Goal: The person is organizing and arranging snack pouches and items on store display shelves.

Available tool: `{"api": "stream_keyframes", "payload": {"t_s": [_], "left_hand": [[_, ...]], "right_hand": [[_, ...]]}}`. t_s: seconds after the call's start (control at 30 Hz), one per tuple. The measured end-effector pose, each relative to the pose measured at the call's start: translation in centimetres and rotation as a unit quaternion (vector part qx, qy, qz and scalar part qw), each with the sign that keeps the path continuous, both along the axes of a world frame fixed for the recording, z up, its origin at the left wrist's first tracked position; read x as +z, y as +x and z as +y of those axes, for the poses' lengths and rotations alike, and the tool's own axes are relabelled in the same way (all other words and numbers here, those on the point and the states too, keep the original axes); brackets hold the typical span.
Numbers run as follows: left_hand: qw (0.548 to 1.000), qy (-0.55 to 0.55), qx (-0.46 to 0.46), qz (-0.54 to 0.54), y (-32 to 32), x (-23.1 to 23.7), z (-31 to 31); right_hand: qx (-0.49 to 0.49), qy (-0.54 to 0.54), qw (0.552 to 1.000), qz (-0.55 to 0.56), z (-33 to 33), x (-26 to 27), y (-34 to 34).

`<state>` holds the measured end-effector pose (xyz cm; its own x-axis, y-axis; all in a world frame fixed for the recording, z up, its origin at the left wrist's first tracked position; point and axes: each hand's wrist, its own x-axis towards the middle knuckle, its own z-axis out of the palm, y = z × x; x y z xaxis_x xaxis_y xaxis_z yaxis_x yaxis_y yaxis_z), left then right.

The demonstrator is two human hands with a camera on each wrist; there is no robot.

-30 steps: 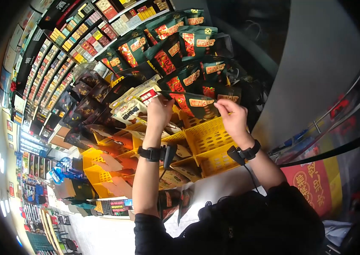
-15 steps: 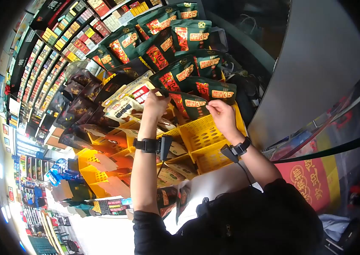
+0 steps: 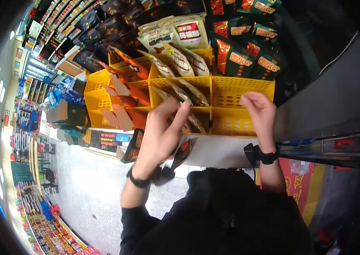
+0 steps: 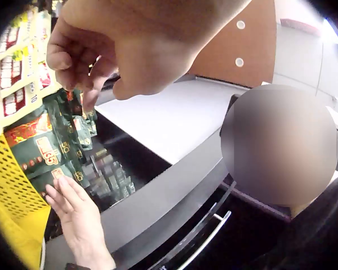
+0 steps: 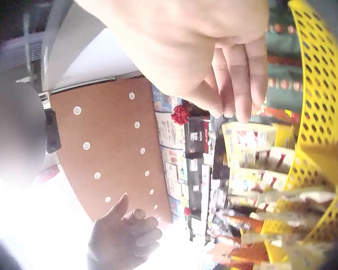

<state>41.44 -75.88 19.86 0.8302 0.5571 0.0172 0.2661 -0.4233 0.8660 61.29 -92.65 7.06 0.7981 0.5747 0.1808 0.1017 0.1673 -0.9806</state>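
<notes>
My left hand [image 3: 163,131] hovers over the front of a yellow rack [image 3: 241,83], fingers loosely bent, thumb out; nothing shows in its grip in the left wrist view. Cream pouches [image 3: 180,63] stand in the compartments behind it, and the hand partly hides the nearest ones. Above bare compartments at the rack's right sits my right hand [image 3: 261,112], fingers bent and near the thumb, holding nothing that shows. Beyond it, dark green pouches [image 3: 239,59] with red panels stand in the same column. The right wrist view shows the right hand's fingers [image 5: 242,79] beside the perforated yellow wall.
Orange pouches [image 3: 135,93] fill the left compartments, and dark pouches [image 3: 114,25] stand behind. A grey panel [image 3: 329,102] borders the rack on the right. Loose dark packs [image 3: 184,151] hang at its front edge. Store shelves [image 3: 31,165] run along the far left.
Both hands have left the dark green pouch, which stood between them, and drawn back toward the body. The head view has tilted down; the left hand's fingers have loosened.
</notes>
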Motion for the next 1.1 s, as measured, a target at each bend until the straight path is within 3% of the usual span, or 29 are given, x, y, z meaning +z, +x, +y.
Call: {"api": "stream_keyframes", "payload": {"t_s": [0.1, 0.2, 0.27, 0.37, 0.4, 0.47, 0.53, 0.57, 0.6, 0.67, 0.7, 0.77, 0.83, 0.87, 0.93, 1.1], "left_hand": [[0.993, -0.095, 0.000, 0.075, -3.7, -1.2, -1.0], [0.978, -0.147, -0.027, 0.149, -8.0, -4.1, -3.0], [0.945, -0.089, -0.060, 0.308, -9.7, -4.9, -4.0], [0.902, 0.045, -0.044, 0.427, -11.7, -9.1, -5.2], [0.903, 0.042, -0.035, 0.427, -13.0, -12.3, -5.2], [0.944, 0.128, 0.075, 0.295, -15.7, -18.9, -4.9], [0.929, 0.069, 0.141, 0.336, -15.1, -20.5, -4.6], [0.957, 0.082, 0.173, 0.220, -14.9, -22.3, -4.6], [0.957, 0.081, 0.174, 0.217, -15.3, -23.6, -4.7], [0.936, 0.076, 0.266, 0.217, -14.8, -23.9, -4.6], [0.919, 0.085, 0.274, 0.270, -14.1, -21.8, -4.8], [0.931, 0.074, 0.302, 0.191, -14.8, -22.2, -4.8], [0.946, 0.116, 0.270, 0.135, -15.3, -25.2, -3.8], [0.955, 0.083, 0.240, 0.152, -15.2, -24.8, -3.6], [0.961, 0.140, 0.178, 0.160, -14.9, -23.9, -3.8], [0.980, 0.021, 0.094, 0.174, -13.5, -18.3, -5.0]], "right_hand": [[0.104, -0.057, 0.993, 0.002, 0.4, -0.9, -2.4], [0.240, -0.149, 0.958, -0.042, 1.5, -2.1, -4.6], [0.281, -0.180, 0.941, -0.063, 2.2, -2.6, -5.9], [0.298, -0.182, 0.930, -0.115, 3.4, -3.1, -7.2], [0.299, -0.193, 0.925, -0.135, 3.8, -3.6, -7.5], [0.306, -0.199, 0.918, -0.156, 4.5, -4.6, -7.9], [0.296, -0.244, 0.910, -0.156, 4.8, -5.7, -8.1], [0.288, -0.229, 0.913, -0.178, 4.9, -6.1, -8.1], [0.288, -0.229, 0.912, -0.180, 4.8, -6.2, -8.2], [0.284, -0.256, 0.908, -0.172, 4.8, -5.7, -8.5], [0.281, -0.256, 0.908, -0.176, 4.7, -5.8, -8.7], [0.285, -0.238, 0.916, -0.155, 4.5, -6.4, -8.9], [0.273, -0.214, 0.921, -0.177, 4.5, -7.9, -9.3], [0.257, -0.186, 0.931, -0.180, 4.6, -8.3, -9.5], [0.248, -0.184, 0.936, -0.167, 4.3, -8.6, -9.4], [0.183, -0.194, 0.941, -0.210, 0.3, -3.0, -8.1]]}}
